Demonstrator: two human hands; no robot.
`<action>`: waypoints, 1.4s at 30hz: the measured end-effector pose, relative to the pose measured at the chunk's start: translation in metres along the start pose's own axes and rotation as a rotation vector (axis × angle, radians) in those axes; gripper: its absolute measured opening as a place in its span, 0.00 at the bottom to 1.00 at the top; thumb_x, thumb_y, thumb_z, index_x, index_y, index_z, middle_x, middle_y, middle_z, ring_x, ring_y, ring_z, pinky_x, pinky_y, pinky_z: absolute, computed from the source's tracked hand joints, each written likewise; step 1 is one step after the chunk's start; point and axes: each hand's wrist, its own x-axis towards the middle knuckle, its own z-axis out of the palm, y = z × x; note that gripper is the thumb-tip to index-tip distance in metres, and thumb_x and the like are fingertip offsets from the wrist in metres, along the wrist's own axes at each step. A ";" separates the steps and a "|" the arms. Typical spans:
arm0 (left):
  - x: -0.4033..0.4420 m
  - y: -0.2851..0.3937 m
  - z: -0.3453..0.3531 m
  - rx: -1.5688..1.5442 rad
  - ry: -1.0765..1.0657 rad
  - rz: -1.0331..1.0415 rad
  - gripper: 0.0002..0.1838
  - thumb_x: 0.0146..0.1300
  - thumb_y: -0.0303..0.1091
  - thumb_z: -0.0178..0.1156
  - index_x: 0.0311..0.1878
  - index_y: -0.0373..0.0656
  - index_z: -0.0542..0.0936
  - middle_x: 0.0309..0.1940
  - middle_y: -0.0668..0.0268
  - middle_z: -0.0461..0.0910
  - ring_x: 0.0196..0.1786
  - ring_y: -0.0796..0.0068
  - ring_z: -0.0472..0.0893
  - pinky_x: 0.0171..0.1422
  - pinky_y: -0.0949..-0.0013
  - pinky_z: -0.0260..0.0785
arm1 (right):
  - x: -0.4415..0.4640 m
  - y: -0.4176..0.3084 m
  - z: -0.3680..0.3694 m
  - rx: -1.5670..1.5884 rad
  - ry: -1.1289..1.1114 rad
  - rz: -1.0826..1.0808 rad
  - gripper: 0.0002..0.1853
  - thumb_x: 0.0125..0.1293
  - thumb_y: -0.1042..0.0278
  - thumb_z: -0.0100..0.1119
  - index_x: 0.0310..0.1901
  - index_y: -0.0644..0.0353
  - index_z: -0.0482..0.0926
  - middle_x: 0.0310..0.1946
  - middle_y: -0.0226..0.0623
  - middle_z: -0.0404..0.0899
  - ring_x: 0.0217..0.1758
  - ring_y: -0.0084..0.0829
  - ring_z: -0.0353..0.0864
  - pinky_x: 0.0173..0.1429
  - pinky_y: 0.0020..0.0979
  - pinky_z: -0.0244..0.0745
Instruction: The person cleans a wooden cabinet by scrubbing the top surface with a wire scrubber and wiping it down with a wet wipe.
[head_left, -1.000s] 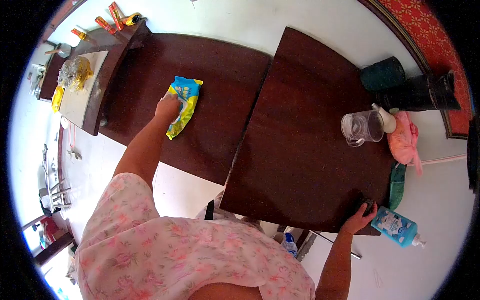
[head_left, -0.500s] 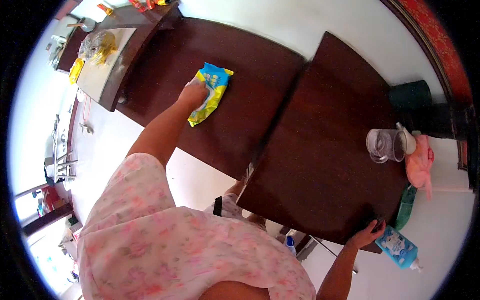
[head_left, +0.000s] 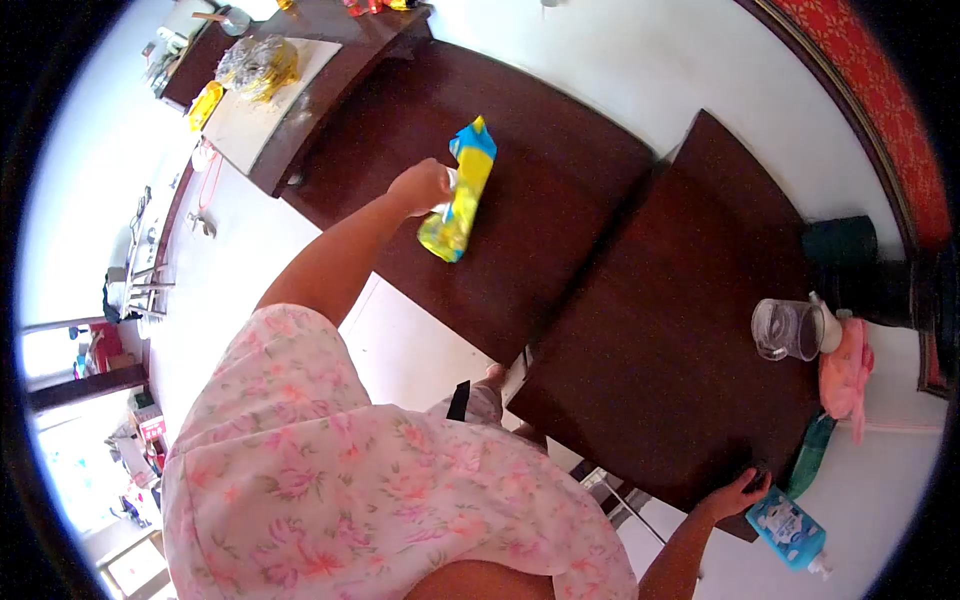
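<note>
My left hand (head_left: 422, 187) is closed on a yellow and blue soft pack of wet wipes (head_left: 468, 195). The pack is tilted with its narrow side towards me, over the dark brown tabletop (head_left: 570, 140). My right hand (head_left: 738, 494) rests at the near right corner of the second dark table section (head_left: 640, 370). Its fingers are curled around something small and dark, too hidden to make out. Close beside those fingers is a blue pump bottle (head_left: 788, 528), lying past the table's edge in this view.
A clear glass jug (head_left: 785, 329), a pink cloth (head_left: 846, 368), a green item (head_left: 811, 455) and a dark green cylinder (head_left: 840, 241) line the right side. At upper left, a raised shelf (head_left: 360, 50) bears a pale board with a silver and yellow bundle (head_left: 262, 68). A gap divides the two table sections.
My left hand has turned the wipes pack from its broad face to its narrow side, seemingly lifting it. The view has shifted a little. My right hand stays at the corner.
</note>
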 end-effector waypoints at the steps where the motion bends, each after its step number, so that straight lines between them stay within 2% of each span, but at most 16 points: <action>1: 0.001 -0.004 0.002 0.065 -0.029 0.070 0.14 0.52 0.40 0.65 0.33 0.38 0.83 0.33 0.52 0.83 0.36 0.53 0.84 0.42 0.57 0.75 | 0.001 0.000 0.001 0.021 -0.003 0.000 0.29 0.71 0.49 0.56 0.67 0.57 0.67 0.68 0.53 0.63 0.67 0.51 0.67 0.69 0.47 0.65; 3: 0.014 -0.005 -0.005 -0.216 -0.048 -0.208 0.15 0.53 0.42 0.66 0.36 0.39 0.83 0.34 0.53 0.84 0.36 0.56 0.84 0.42 0.59 0.75 | 0.002 -0.002 0.003 0.044 -0.001 -0.002 0.29 0.71 0.49 0.56 0.67 0.57 0.67 0.69 0.54 0.62 0.66 0.51 0.67 0.69 0.47 0.65; 6: 0.010 0.015 -0.024 -0.492 0.067 -0.353 0.15 0.55 0.42 0.66 0.38 0.39 0.83 0.33 0.54 0.84 0.35 0.61 0.84 0.42 0.60 0.74 | -0.002 -0.005 -0.001 0.027 0.003 0.042 0.30 0.71 0.48 0.56 0.67 0.58 0.67 0.69 0.53 0.62 0.66 0.51 0.68 0.69 0.47 0.65; 7: 0.013 0.007 -0.025 -0.816 0.063 -0.414 0.14 0.58 0.40 0.64 0.39 0.39 0.83 0.32 0.57 0.84 0.35 0.67 0.83 0.42 0.62 0.74 | -0.002 -0.004 -0.002 0.037 -0.002 0.024 0.30 0.71 0.48 0.56 0.67 0.58 0.67 0.68 0.53 0.62 0.66 0.51 0.68 0.69 0.47 0.65; 12: 0.007 0.005 -0.058 -0.337 0.037 -0.165 0.11 0.60 0.38 0.63 0.36 0.39 0.82 0.28 0.66 0.81 0.32 0.76 0.78 0.40 0.66 0.72 | 0.005 0.013 0.000 0.041 -0.015 -0.028 0.31 0.71 0.47 0.55 0.67 0.59 0.66 0.68 0.53 0.62 0.66 0.51 0.67 0.70 0.48 0.64; 13: 0.011 0.008 -0.068 -0.653 0.035 -0.286 0.10 0.61 0.38 0.62 0.36 0.40 0.81 0.28 0.68 0.81 0.32 0.75 0.79 0.40 0.67 0.72 | 0.003 0.010 0.001 0.069 -0.014 -0.015 0.31 0.71 0.47 0.55 0.67 0.59 0.66 0.68 0.53 0.62 0.67 0.51 0.67 0.71 0.48 0.63; 16: 0.008 0.036 -0.099 -0.737 -0.034 -0.280 0.11 0.65 0.40 0.60 0.42 0.42 0.80 0.37 0.65 0.82 0.38 0.72 0.81 0.48 0.66 0.74 | -0.002 0.000 0.000 0.109 -0.007 0.003 0.31 0.71 0.47 0.55 0.67 0.60 0.66 0.68 0.53 0.62 0.67 0.51 0.66 0.71 0.47 0.62; 18: 0.007 0.061 -0.111 -1.241 -0.049 -0.146 0.11 0.68 0.40 0.54 0.44 0.42 0.76 0.39 0.66 0.79 0.46 0.69 0.80 0.62 0.63 0.71 | -0.003 -0.004 0.001 0.118 0.005 0.011 0.31 0.71 0.48 0.55 0.67 0.60 0.66 0.68 0.52 0.62 0.67 0.51 0.65 0.72 0.46 0.62; 19: 0.007 0.074 -0.118 -1.239 -0.062 -0.132 0.11 0.68 0.40 0.54 0.44 0.42 0.76 0.39 0.66 0.79 0.46 0.69 0.80 0.62 0.63 0.71 | -0.003 -0.006 0.001 0.127 -0.008 0.011 0.30 0.72 0.48 0.55 0.67 0.61 0.66 0.68 0.53 0.63 0.68 0.50 0.65 0.71 0.46 0.62; 21: 0.007 0.104 -0.128 -1.499 -0.262 0.040 0.13 0.70 0.40 0.54 0.52 0.44 0.74 0.49 0.63 0.79 0.51 0.69 0.79 0.63 0.63 0.71 | -0.002 0.000 -0.002 0.118 -0.002 0.026 0.30 0.72 0.48 0.54 0.66 0.61 0.66 0.67 0.53 0.63 0.68 0.50 0.65 0.71 0.45 0.62; 25: -0.006 0.193 -0.132 -1.610 -0.338 0.089 0.10 0.69 0.39 0.54 0.47 0.44 0.75 0.47 0.64 0.80 0.51 0.68 0.80 0.64 0.63 0.70 | 0.001 0.005 0.001 0.083 0.013 0.014 0.30 0.72 0.50 0.56 0.65 0.64 0.66 0.66 0.53 0.64 0.67 0.48 0.66 0.71 0.44 0.61; 27: -0.006 0.218 -0.117 -1.747 -0.486 0.166 0.09 0.68 0.38 0.53 0.44 0.44 0.75 0.46 0.65 0.80 0.51 0.69 0.79 0.64 0.63 0.69 | -0.001 0.008 0.002 0.183 -0.007 0.016 0.30 0.71 0.50 0.57 0.65 0.64 0.67 0.66 0.51 0.65 0.67 0.48 0.66 0.71 0.44 0.60; 31: -0.018 0.267 -0.086 -1.919 -0.648 0.139 0.08 0.67 0.37 0.51 0.42 0.44 0.75 0.40 0.65 0.81 0.46 0.70 0.81 0.57 0.63 0.72 | -0.001 0.008 0.001 0.068 0.038 0.002 0.30 0.71 0.50 0.57 0.65 0.63 0.67 0.66 0.50 0.65 0.68 0.48 0.65 0.71 0.44 0.59; 33: -0.031 0.295 -0.084 -1.876 -0.668 -0.146 0.10 0.70 0.39 0.53 0.45 0.43 0.75 0.40 0.64 0.81 0.43 0.69 0.82 0.55 0.62 0.75 | -0.003 0.003 0.001 0.118 0.015 -0.004 0.30 0.71 0.50 0.57 0.65 0.62 0.67 0.66 0.49 0.65 0.69 0.48 0.64 0.72 0.45 0.58; 39: -0.040 0.317 -0.047 -1.509 -0.613 -0.094 0.14 0.67 0.29 0.59 0.55 0.44 0.75 0.43 0.65 0.81 0.45 0.75 0.81 0.51 0.69 0.75 | -0.002 0.010 0.004 0.175 0.018 0.023 0.30 0.70 0.49 0.58 0.65 0.63 0.67 0.65 0.48 0.67 0.69 0.47 0.64 0.73 0.45 0.56; 42: -0.042 0.321 -0.049 -1.558 -0.766 -0.039 0.16 0.68 0.27 0.54 0.58 0.44 0.73 0.46 0.60 0.80 0.48 0.67 0.82 0.55 0.64 0.75 | 0.000 0.014 0.005 0.196 0.031 -0.013 0.30 0.70 0.49 0.58 0.64 0.62 0.68 0.64 0.47 0.67 0.68 0.46 0.65 0.73 0.44 0.57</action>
